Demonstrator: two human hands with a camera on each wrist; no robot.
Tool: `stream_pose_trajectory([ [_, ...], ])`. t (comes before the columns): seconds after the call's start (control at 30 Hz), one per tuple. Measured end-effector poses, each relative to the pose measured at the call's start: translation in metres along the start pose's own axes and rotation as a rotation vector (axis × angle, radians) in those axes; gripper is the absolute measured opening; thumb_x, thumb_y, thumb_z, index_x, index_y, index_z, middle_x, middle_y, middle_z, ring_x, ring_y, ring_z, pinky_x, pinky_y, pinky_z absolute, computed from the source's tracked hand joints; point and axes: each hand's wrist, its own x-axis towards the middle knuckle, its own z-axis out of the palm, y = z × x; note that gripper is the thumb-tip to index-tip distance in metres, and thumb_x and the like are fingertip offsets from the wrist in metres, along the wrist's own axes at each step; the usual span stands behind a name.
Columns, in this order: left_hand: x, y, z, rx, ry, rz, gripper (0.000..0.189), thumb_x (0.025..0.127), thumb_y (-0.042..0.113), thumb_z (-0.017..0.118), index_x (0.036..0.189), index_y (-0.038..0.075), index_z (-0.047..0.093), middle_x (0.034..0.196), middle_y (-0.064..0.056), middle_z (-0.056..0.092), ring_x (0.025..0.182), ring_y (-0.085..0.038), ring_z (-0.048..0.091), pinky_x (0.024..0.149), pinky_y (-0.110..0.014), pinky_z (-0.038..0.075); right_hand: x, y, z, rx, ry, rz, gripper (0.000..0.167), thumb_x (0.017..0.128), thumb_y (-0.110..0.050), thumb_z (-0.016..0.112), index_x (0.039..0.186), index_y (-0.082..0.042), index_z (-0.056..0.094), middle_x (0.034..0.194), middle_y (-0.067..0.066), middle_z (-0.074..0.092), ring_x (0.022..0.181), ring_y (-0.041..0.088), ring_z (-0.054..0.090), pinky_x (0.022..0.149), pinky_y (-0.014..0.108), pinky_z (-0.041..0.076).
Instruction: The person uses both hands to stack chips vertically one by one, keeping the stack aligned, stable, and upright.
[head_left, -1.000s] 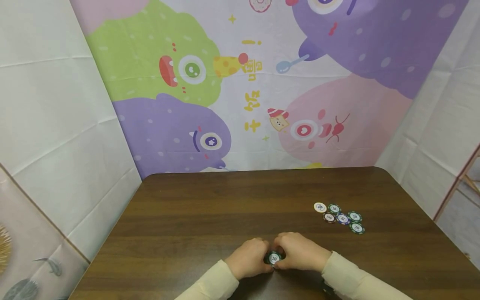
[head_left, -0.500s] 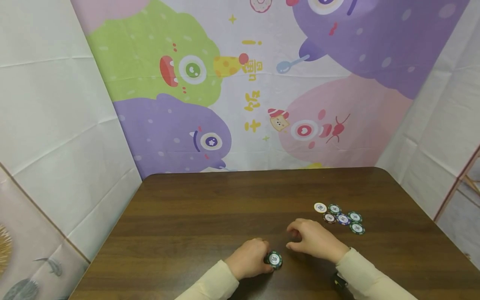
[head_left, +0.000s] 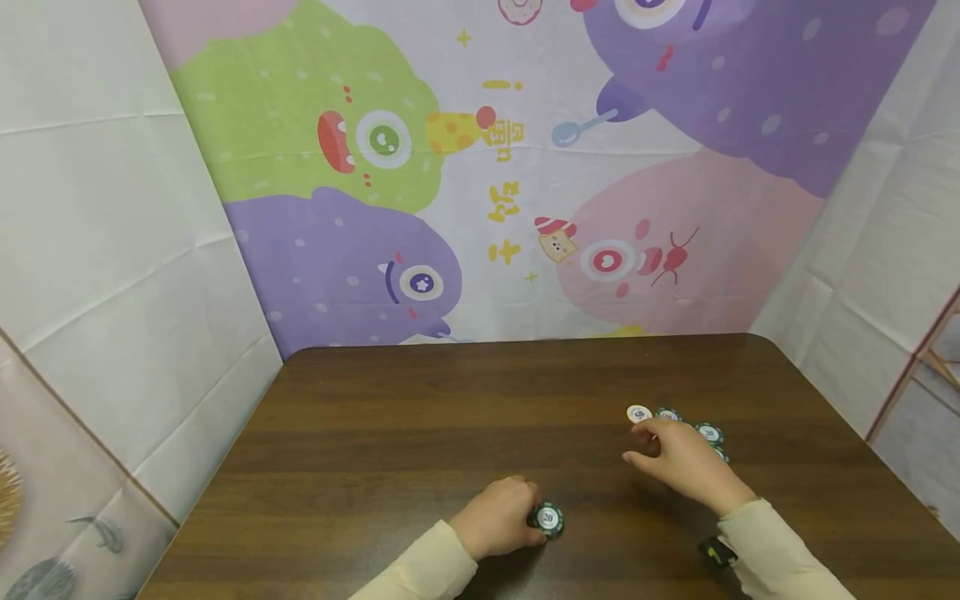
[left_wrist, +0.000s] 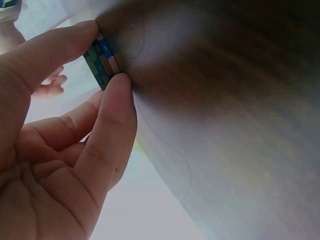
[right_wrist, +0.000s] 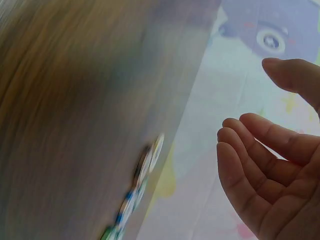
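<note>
My left hand pinches a small stack of poker chips between thumb and fingers, on the table near its front. A green chip marked 20 lies on top; in the left wrist view the edges of the stack show green, brown and blue layers. Farther right, my right hand hovers over loose poker chips with bent fingers and a gap to the thumb, holding nothing. Past its fingers show a yellow-rimmed chip and green chips; the hand hides others. The loose chips look blurred in the right wrist view.
The brown wooden table runs back to a cartoon-printed cloth. White cloth hangs at the left side and also at the right. A dark device sits under my right wrist.
My right hand has let go of the stack and moved right and away from me, over the loose chips. My left hand stays in place at the stack.
</note>
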Motion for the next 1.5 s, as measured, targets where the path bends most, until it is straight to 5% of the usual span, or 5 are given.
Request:
stream_pose_trajectory([
  [0.23, 0.0, 0.001, -0.001, -0.002, -0.005, -0.004, 0.024, 0.074, 0.029, 0.082, 0.084, 0.014, 0.067, 0.076, 0.01, 0.058, 0.068, 0.0, 0.045, 0.062, -0.016, 0.042, -0.009, 0.026, -0.013, -0.024, 0.058, 0.084, 0.039, 0.083, -0.03, 0.076, 0.106, 0.0, 0.068, 0.089, 0.006, 0.069, 0.076, 0.014, 0.062, 0.063, 0.033, 0.048],
  [0.7, 0.001, 0.0, -0.001, -0.005, -0.004, -0.001, 0.023, 0.074, 0.028, 0.083, 0.082, 0.014, 0.067, 0.075, 0.01, 0.058, 0.068, 0.0, 0.046, 0.061, -0.016, 0.041, -0.022, 0.07, -0.028, -0.134, 0.018, 0.247, 0.057, 0.083, -0.033, 0.073, 0.112, 0.015, 0.062, 0.106, 0.032, 0.064, 0.093, 0.043, 0.063, 0.077, 0.056, 0.05],
  [0.97, 0.001, 0.0, -0.001, 0.004, 0.003, 0.001, 0.023, 0.073, 0.028, 0.083, 0.082, 0.014, 0.067, 0.075, 0.01, 0.058, 0.068, 0.0, 0.047, 0.062, -0.017, 0.042, -0.022, 0.082, -0.033, -0.157, -0.09, 0.337, 0.037, 0.083, -0.032, 0.069, 0.084, 0.004, 0.064, 0.078, 0.013, 0.064, 0.068, 0.023, 0.053, 0.063, 0.046, 0.046],
  [1.2, 0.0, 0.0, 0.0, 0.01, 0.013, 0.006, 0.023, 0.072, 0.028, 0.083, 0.082, 0.014, 0.067, 0.074, 0.009, 0.058, 0.068, 0.0, 0.047, 0.061, -0.017, 0.042, -0.02, 0.083, -0.035, -0.129, -0.164, 0.407, 0.037, 0.084, -0.031, 0.069, 0.082, 0.006, 0.064, 0.075, 0.011, 0.062, 0.066, 0.024, 0.051, 0.06, 0.041, 0.044],
  [1.5, 0.001, -0.001, 0.0, 0.003, 0.007, 0.006, 0.024, 0.073, 0.028, 0.083, 0.083, 0.013, 0.068, 0.076, 0.009, 0.059, 0.069, 0.0, 0.048, 0.063, -0.017, 0.042, -0.019, 0.085, -0.031, -0.131, -0.158, 0.376, 0.031, 0.082, -0.026, 0.069, 0.064, -0.009, 0.052, 0.063, 0.0, 0.044, 0.059, 0.018, 0.041, 0.054, 0.032, 0.032],
])
